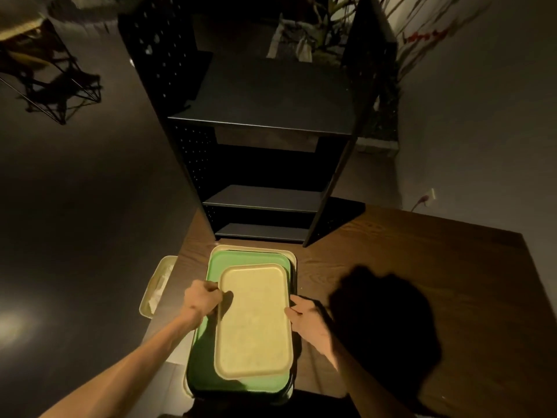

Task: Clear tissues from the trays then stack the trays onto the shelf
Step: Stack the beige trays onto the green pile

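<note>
A small cream tray (254, 321) lies on a green tray (241, 259), which sits on a larger cream tray (289, 254), all stacked on the wooden table (407, 267). My left hand (202, 298) grips the small tray's left rim, fingers curled over it. At the right rim of the same tray, my right hand (304, 316) holds on. No tissue shows on the stacked trays. A black shelf unit (271, 125) stands at the table's far end.
A pale bin (156, 286) with crumpled white paper inside sits on the floor left of the table. A dark shadow falls on the table to the right. Plants stand behind the shelf, and a wire-frame stand is at far left.
</note>
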Demonstrator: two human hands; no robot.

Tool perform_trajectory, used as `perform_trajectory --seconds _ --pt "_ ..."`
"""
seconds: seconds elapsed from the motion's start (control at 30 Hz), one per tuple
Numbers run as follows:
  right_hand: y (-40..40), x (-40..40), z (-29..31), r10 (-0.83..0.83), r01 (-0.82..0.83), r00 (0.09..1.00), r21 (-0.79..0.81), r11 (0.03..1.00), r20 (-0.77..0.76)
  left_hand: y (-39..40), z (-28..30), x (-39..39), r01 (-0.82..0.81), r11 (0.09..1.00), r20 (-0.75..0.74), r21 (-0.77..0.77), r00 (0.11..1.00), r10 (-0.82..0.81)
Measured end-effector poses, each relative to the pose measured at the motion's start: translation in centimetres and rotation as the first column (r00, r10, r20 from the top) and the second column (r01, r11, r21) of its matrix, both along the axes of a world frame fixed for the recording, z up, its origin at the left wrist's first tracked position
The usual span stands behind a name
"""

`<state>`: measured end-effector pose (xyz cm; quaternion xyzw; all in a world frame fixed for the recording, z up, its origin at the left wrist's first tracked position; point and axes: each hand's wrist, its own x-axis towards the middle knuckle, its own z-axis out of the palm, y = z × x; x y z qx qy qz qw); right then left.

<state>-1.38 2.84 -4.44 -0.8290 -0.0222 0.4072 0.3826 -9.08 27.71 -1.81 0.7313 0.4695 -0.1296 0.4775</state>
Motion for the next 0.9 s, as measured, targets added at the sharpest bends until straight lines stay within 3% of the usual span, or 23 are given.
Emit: perform_trajectory --seconds 0.1,0.3,0.6,0.9 --pt "0.3 -0.8 0.5 -0.02 0.019 0.993 0.008 1.0 0.114 0.1 -0.3 -0.2 0.076 0.994 0.017 0.081 0.997 -0.077" --pt "1.5 -1.3 0.0 0.075 -0.064 0.992 -0.104 0.992 0.103 1.1 -0.3 -0.9 0.245 0.926 0.021 0.288 0.965 -0.262" --pt "2.8 -1.1 1.5 0.19 -0.158 0.963 -0.174 0.972 0.191 1.8 -0.8 -3.5 0.244 0.933 0.015 0.266 0.966 -0.256" --pt "2.9 -2.1 2.0 0.111 -0.075 0.969 -0.166 0.983 0.221 1.5 -1.3 -3.7 0.243 0.922 0.026 0.302 0.964 -0.263"
